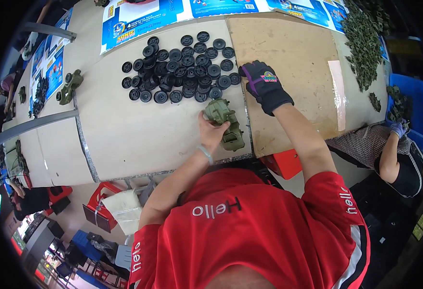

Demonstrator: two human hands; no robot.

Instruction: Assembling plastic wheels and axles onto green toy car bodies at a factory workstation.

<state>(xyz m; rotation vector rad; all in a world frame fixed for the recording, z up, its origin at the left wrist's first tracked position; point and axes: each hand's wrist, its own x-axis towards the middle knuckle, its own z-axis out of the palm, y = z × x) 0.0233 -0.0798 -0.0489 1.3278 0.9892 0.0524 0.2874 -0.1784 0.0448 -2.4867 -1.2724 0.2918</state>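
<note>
My bare left hand [212, 131] is closed around an olive-green toy vehicle body [230, 130], holding it at the table's near side. Its fingers and thumb wrap the left flank, and part of the body is hidden behind them. My right hand [265, 85] wears a black and purple glove and reaches to the right edge of a pile of black toy wheels [187, 72]. Its fingers are curled together, pinching what looks like a black wheel [242, 71] at their tips. The glove hides most of that piece.
A heap of small dark-green parts [363, 48] lies at the far right. Blue printed sheets [139, 24] line the far edge. Another green vehicle body [70, 87] stands at left. A person [399, 154] works at right beside a blue bin [413, 82]. A metal bar [33, 129] crosses the left side.
</note>
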